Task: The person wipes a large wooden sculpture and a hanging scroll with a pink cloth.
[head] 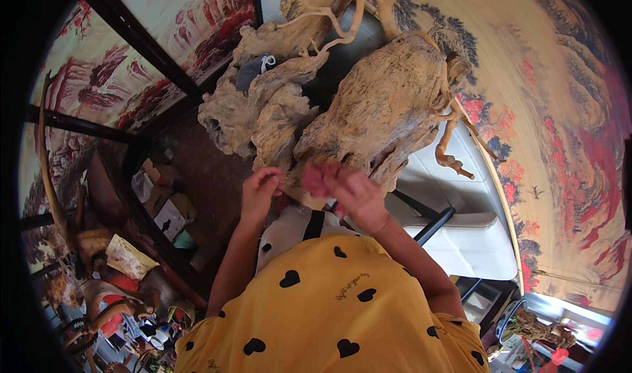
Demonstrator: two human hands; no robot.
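My right hand (pixel 358 195) is shut on a crumpled pink cloth (pixel 318 178), held over the lower end of a large piece of driftwood (pixel 380 96). My left hand (pixel 261 190) is raised a little to the left of it, fingers curled and thumb near the fingertips; I see nothing held in it. Beside the large piece, on the left, lies a rougher, knotted piece of driftwood (pixel 276 111). On that one rests a small dark grey drawstring pouch (pixel 249 72) with a white cord.
Thin bare branches (pixel 363 3) stick out at the top, another (pixel 447 151) at the right. A white padded chair (pixel 464 244) stands at my right by a painted panel (pixel 558 141). Dark-framed painted panels (pixel 148 52) and a cluttered dark shelf are on the left, with a cream packet (pixel 129 257).
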